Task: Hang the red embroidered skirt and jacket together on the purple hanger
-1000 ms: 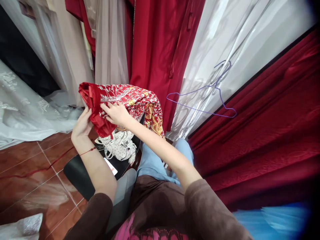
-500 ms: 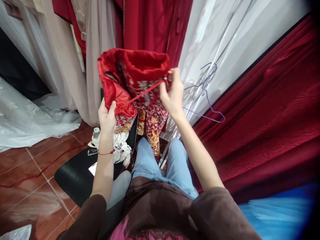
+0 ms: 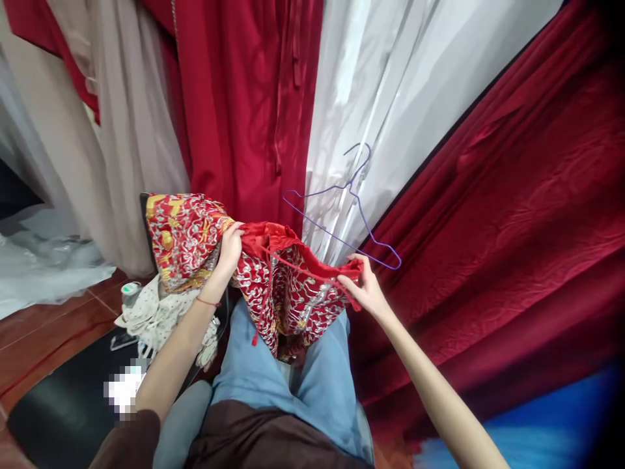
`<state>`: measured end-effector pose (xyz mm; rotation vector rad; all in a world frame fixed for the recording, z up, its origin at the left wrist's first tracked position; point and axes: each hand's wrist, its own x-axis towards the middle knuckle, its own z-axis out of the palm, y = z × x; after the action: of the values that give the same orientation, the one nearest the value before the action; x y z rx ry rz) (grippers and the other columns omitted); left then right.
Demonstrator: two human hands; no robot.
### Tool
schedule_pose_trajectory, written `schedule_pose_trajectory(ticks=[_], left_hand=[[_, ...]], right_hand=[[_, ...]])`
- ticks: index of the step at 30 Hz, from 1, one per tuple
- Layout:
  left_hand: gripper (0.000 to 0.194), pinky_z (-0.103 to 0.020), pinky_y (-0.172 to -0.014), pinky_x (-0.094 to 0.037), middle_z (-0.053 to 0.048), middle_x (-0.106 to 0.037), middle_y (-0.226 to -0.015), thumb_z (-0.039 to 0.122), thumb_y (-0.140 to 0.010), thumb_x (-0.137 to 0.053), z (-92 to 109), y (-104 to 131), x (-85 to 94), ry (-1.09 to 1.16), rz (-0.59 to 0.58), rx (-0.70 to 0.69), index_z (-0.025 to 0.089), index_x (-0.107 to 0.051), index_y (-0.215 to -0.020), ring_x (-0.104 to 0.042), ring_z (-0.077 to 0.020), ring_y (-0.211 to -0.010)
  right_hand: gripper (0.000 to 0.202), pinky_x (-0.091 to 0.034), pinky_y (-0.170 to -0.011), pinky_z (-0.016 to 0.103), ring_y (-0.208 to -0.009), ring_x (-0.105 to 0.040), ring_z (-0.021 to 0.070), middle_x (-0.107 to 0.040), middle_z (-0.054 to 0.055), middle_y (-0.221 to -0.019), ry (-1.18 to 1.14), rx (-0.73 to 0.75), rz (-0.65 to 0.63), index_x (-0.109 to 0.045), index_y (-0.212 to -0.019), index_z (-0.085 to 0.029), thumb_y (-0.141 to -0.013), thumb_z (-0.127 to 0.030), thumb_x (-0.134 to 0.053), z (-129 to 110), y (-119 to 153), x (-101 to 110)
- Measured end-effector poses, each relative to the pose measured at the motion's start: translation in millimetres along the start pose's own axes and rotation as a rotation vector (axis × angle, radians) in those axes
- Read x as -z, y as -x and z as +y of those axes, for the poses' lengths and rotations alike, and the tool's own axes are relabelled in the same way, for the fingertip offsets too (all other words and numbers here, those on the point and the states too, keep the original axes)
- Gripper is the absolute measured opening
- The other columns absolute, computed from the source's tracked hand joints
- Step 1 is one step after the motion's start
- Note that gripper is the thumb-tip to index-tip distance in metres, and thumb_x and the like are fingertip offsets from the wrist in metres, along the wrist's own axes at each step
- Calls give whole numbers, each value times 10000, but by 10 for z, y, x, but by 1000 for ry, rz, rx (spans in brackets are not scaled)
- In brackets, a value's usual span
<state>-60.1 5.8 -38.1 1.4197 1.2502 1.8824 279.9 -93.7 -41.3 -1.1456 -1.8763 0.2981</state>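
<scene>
A red garment point(image 3: 312, 293) with silver and gold embroidery hangs between my hands over my knees. My left hand point(image 3: 230, 251) is closed on the left end of its red gathered waistband. At the right end, my right hand point(image 3: 362, 283) pinches the same waistband between thumb and fingers. A thin red cord runs slack along the top edge, and a tasselled end hangs over the front. Another embroidered red and gold piece point(image 3: 185, 238) lies over the chair back to the left of my left hand; whether it joins the held garment I cannot tell.
A black chair seat point(image 3: 63, 397) at the left bears a white dotted cloth point(image 3: 156, 316), a small jar point(image 3: 131, 292) and a phone point(image 3: 123, 340). A purple hanger point(image 3: 349, 189) hangs before white fabric. Dark red drapery point(image 3: 512, 228) fills the right side.
Both hands have come down and moved apart, spreading the waistband sideways above the knees. My right hand no longer pulls the cord out taut. The view has shifted, bringing the hanger nearer the centre.
</scene>
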Motion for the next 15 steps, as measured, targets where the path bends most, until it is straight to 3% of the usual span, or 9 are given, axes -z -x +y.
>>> schedule_pose_trajectory(ticks=[4, 7, 10, 12, 15], left_hand=[[173, -253, -668, -454, 15, -520, -600, 256, -753, -394, -32, -324, -454, -18, -125, -28, 204, -471, -607, -506, -147, -632], [245, -247, -676, -435, -1, -569, -653, 321, -827, -431, 2, -405, -786, -145, -238, -176, 185, -552, -663, -528, -145, -662], [345, -244, -693, -438, -1, -641, -739, 423, -875, -521, 70, -407, -1078, -303, -336, -307, 170, -680, -1047, -566, -143, -668], [517, -241, -665, -430, 13, -657, -740, 453, -890, -546, 122, -402, -1250, -437, -469, -364, 209, -588, -1345, -572, -141, -626], [582, -253, -675, -438, -1, -701, -785, 462, -932, -507, 172, -415, -1474, -628, -652, -447, 267, -479, -1480, -636, -173, -695]], right_hand=[[571, -542, -685, 299, -763, -678, 193, -674, 85, -1048, 354, 92, 10, -372, -1438, -206, -960, -474, -532, 129, -13, 315], [430, -503, -581, 260, -703, -675, 168, -649, 104, -1112, 771, 189, -100, -465, -1420, -238, -1019, -388, -425, 213, 60, 484], [305, -445, -506, 235, -585, -633, 126, -655, 94, -1021, 1036, 244, -201, -601, -1223, -187, -1033, -282, -382, 317, 188, 603], [276, -465, -527, 241, -612, -648, 139, -655, 93, -960, 1073, 286, -227, -593, -1173, -139, -1033, -241, -378, 401, 271, 661], [259, -518, -589, 271, -664, -667, 173, -649, 98, -918, 1064, 318, -230, -544, -1186, -105, -1035, -224, -370, 540, 365, 715]])
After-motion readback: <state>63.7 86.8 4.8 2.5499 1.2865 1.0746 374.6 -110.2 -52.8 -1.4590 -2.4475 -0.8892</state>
